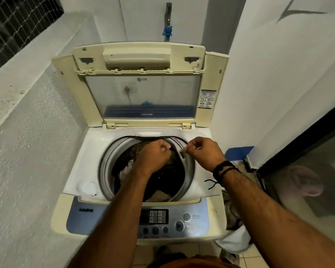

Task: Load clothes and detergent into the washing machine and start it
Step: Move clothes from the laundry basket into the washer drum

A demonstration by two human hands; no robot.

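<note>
Hovering over one washing machine (81, 151): left hand (153, 157) fisted; right hand (203, 153) pinching, contents unclear.

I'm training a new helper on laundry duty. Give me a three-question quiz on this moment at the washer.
1. True or false: the lid of the washing machine is closed.
2. What lies in the drum? A) clothes B) only water C) nothing
3. Over what are both hands, left and right, held?

Key: 1 false, it stands open. 2 A, clothes. 3 The far side of the drum opening.
</note>
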